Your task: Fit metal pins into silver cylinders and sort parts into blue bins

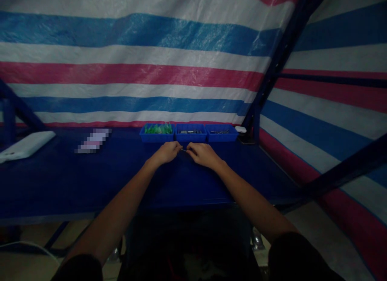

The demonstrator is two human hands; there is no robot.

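Both my hands rest on the blue table point(90, 180), close together in front of three blue bins. My left hand point(167, 152) is closed in a pinch, and my right hand point(203, 154) is closed the same way. Between their fingertips runs a small thin pale part point(183, 150), too small to name. The left bin point(156, 134) holds green pieces. The middle bin point(190, 133) and the right bin point(221, 133) hold small dark metal parts.
A white flat device point(27, 145) lies at the table's far left, and a pale blurred card point(93, 140) sits left of the bins. A small white object point(241, 129) lies beside the right bin. Striped tarpaulin point(136, 63) and dark blue frame bars point(272, 71) enclose the table.
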